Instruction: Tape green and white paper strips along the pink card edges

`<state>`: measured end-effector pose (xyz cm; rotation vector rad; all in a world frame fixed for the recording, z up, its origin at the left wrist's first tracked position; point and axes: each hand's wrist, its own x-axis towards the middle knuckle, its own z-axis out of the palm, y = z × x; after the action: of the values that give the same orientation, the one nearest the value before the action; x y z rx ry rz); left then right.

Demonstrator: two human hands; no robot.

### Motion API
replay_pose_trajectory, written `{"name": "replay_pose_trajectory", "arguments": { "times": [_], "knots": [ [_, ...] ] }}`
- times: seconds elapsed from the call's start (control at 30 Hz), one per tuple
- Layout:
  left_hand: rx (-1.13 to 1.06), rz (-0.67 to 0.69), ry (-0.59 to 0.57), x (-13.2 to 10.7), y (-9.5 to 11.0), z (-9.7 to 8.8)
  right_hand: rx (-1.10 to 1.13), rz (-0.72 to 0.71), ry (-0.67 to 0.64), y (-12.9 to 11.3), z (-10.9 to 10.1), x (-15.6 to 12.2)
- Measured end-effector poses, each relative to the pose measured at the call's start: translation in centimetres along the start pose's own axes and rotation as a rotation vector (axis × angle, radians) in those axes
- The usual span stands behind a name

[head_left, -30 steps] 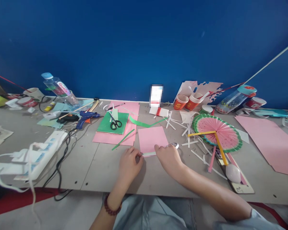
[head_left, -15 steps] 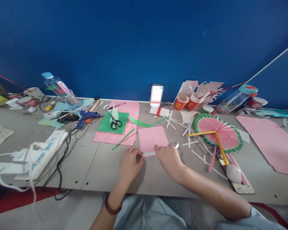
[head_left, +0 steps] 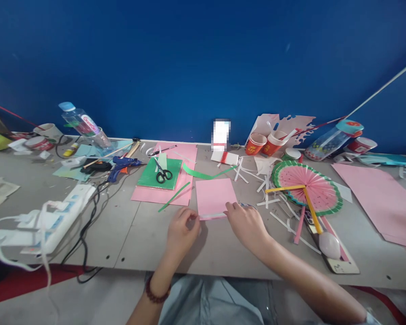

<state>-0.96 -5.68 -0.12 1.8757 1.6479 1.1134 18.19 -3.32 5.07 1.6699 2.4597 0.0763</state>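
Note:
A pink square of paper (head_left: pixel 216 196) lies in front of me. Along its near edge runs a strip of white tape (head_left: pixel 212 215). My left hand (head_left: pixel 183 229) is closed in a pinch at the lower left corner, where the strip ends. At the lower right corner, my right hand (head_left: pixel 246 222) is closed with its fingers on the strip. Behind its knuckles shows the rim of a tape roll (head_left: pixel 249 206), mostly hidden by that hand. A thin green paper strip (head_left: pixel 174 197) lies left of the square.
Scissors (head_left: pixel 163 175) rest on a green paper pack (head_left: pixel 145 177) to the left. A glue gun (head_left: pixel 123 167) and a power strip (head_left: pixel 69 216) are farther left. On the right are a watermelon paper fan (head_left: pixel 287 174), white scraps (head_left: pixel 280 221), red paper cups (head_left: pixel 255 145) and pink sheets (head_left: pixel 375 198).
My right hand has moved slightly right along the near edge of the pink square, uncovering more of the white strip. My left hand has stayed nearly in place.

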Motion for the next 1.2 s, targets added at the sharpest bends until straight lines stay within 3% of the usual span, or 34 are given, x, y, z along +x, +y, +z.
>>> {"name": "replay_pose_trajectory", "arguments": {
  "times": [0.27, 0.47, 0.63, 0.73, 0.87, 0.97, 1.07, 1.2],
  "knots": [
    [-0.179, 0.076, -0.08, -0.7, 1.9, -0.5, 0.124, 0.217, 0.067, 1.7, 0.3, -2.0],
    [-0.151, 0.1, -0.152, -1.8, 2.3, -0.2, 0.329, 0.2, 0.128, 2.7, 2.1, -4.0],
    [-0.143, 0.081, -0.152, -2.4, 2.3, 0.3, 0.51, 0.244, 0.143, 2.0, 4.0, -5.8],
    [-0.161, 0.097, -0.151, -2.8, 2.5, 0.5, 0.601, 0.267, 0.226, 1.2, 5.1, -6.9],
    [-0.14, 0.135, -0.162, -3.1, 2.7, 0.7, 0.58, 0.291, 0.364, 0.3, 6.4, -7.9],
    [-0.083, 0.16, -0.178, -3.1, 2.8, 0.9, 0.55, 0.303, 0.395, 0.0, 7.0, -8.0],
    [-0.046, 0.154, -0.175, -3.2, 2.7, 1.1, 0.509, 0.286, 0.429, -0.2, 6.9, -7.5],
    [-0.03, 0.119, -0.174, -3.2, 2.5, 1.2, 0.57, 0.127, 0.445, -0.6, 6.1, -6.0]
  ]
}}
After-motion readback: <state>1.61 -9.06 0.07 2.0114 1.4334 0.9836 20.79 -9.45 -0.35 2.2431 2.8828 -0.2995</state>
